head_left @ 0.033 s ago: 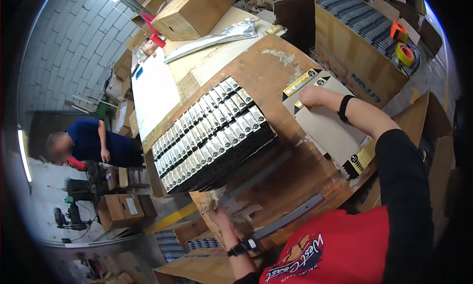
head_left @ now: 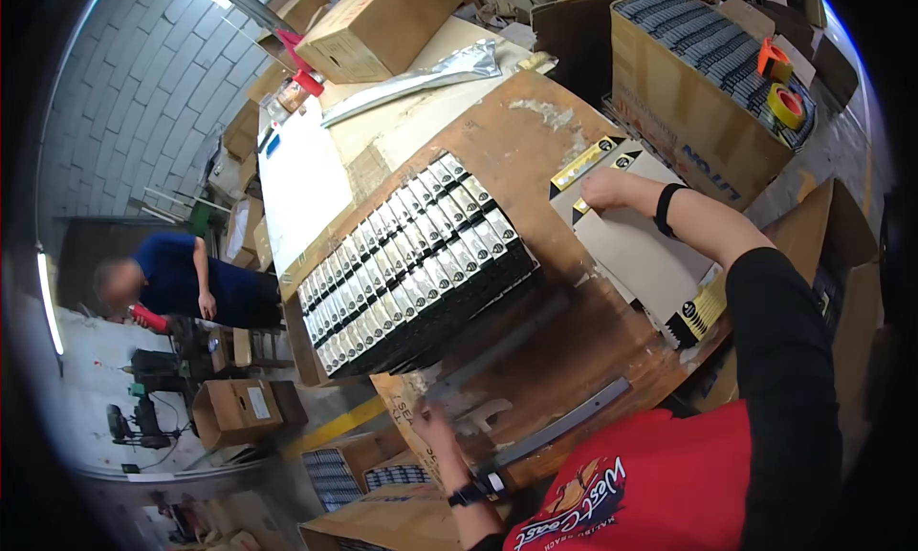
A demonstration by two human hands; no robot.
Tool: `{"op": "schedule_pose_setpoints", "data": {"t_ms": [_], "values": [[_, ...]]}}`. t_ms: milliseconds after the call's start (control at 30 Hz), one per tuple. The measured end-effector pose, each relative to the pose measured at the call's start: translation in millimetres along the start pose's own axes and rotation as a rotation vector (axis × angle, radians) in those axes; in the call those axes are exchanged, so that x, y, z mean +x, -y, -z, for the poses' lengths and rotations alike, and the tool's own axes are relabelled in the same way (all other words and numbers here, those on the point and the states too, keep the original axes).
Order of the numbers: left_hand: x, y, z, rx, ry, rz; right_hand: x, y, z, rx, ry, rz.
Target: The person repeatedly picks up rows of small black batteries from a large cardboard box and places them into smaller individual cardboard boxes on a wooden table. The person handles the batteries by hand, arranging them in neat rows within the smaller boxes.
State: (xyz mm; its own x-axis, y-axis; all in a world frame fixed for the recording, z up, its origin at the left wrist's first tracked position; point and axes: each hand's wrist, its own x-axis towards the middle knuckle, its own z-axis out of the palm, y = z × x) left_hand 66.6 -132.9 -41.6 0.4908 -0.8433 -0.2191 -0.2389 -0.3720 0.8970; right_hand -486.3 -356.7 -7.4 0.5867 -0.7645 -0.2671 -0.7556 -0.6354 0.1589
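My right hand (head_left: 601,188) has its fingers curled closed at the far end of a stack of flat grey card pieces (head_left: 641,240), gripping the top piece near its edge. Yellow and black printed ends (head_left: 703,309) show along the stack. Low over the table's near left edge is my left hand (head_left: 435,432), beside a brown cardboard flap (head_left: 397,398); its fingers are blurred, and I cannot tell whether they touch the flap. Left of centre stands a block of small, tightly packed boxes (head_left: 406,264), silvery and cream on top with black sides, in several rows.
A worn brown wooden table (head_left: 526,121) lies under the work. Behind are a closed carton (head_left: 382,25) and a long silver foil bag (head_left: 411,81). At far right a tall carton (head_left: 660,92) holds stacked items and tape rolls (head_left: 786,106). Another person (head_left: 177,274) stands at left.
The view has shifted very slightly. My left hand has moved a little down and right; my right hand stays on the card stack.
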Motion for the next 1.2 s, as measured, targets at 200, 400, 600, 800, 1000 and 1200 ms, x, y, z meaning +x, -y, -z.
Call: {"op": "schedule_pose_setpoints", "data": {"t_ms": [200,400,600,800,1000,1200], "values": [[-72.0,5.5,23.8,-0.155,0.276,0.224,8.3,9.0,25.6,0.052,0.120,-0.002],[-99.8,-41.7,-19.5,-0.075,0.652,0.209,-48.0,-6.2,60.3,-0.032,-0.245,-0.468],[-126.8,-102.3,-80.2,-0.442,0.872,0.395,-105.1,25.1,141.9,0.105,-0.303,-0.590],[-97.9,-37.5,-107.6,-0.165,0.570,-0.103,-113.4,155.7,140.7,0.528,-0.105,-0.579],[-84.2,-27.3,-67.9,0.647,0.347,-0.225,-99.6,275.9,66.6,0.417,0.415,-0.446],[-82.6,-20.3,-37.2,1.105,0.390,-0.391,-70.9,320.2,7.5,0.159,-0.048,-0.551]]}}
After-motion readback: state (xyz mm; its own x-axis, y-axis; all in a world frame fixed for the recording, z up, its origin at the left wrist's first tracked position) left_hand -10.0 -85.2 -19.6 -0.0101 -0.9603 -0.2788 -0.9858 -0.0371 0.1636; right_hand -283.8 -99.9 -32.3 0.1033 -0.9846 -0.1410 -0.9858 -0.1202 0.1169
